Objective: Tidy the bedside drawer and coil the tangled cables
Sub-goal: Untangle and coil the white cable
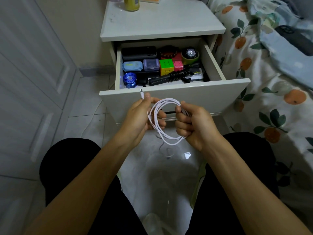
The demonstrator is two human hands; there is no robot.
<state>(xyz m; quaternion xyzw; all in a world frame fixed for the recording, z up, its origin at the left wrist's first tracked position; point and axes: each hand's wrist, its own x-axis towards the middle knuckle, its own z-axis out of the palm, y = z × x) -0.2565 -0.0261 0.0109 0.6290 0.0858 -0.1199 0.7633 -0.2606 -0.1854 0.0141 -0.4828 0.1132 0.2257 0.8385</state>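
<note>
Your left hand (138,116) pinches the thin white charging cable (166,121) near its plug end, thumb and fingers curled round it so the small metal connector (141,93) sticks up just in front of the drawer's front edge. Your right hand (191,122) grips the opposite side of the cable, fingers wrapped tightly round several bundled strands. Between the two hands the cable hangs in a loose multi-turn loop, above the glossy white tiled floor (162,167) and between your knees in black trousers.

The white wooden bedside drawer (177,97) stands pulled out just beyond your hands, its front panel near your knuckles. Inside, things sit packed close: a black rectangular case (138,52) at the back left, a string of dark brown beads (168,51), a black wristwatch (190,53) on a green roll, a pale blue packet (133,66), a clear purple plastic box (151,64), a multicoloured puzzle cube (166,67), a smaller pink cube (178,65), a blue metallic yo-yo (129,80) at the front left and a black flexible tripod (171,78) lying along the front. Little bare drawer bottom shows.

The white bedside cabinet top (160,22) carries a yellow bottle (131,3) at its far edge. The bed with the orange-fruit printed sheet (271,82) presses close on the drawer's right side; white panelled doors (33,73) stand to the left, with open floor between them and the cabinet.
</note>
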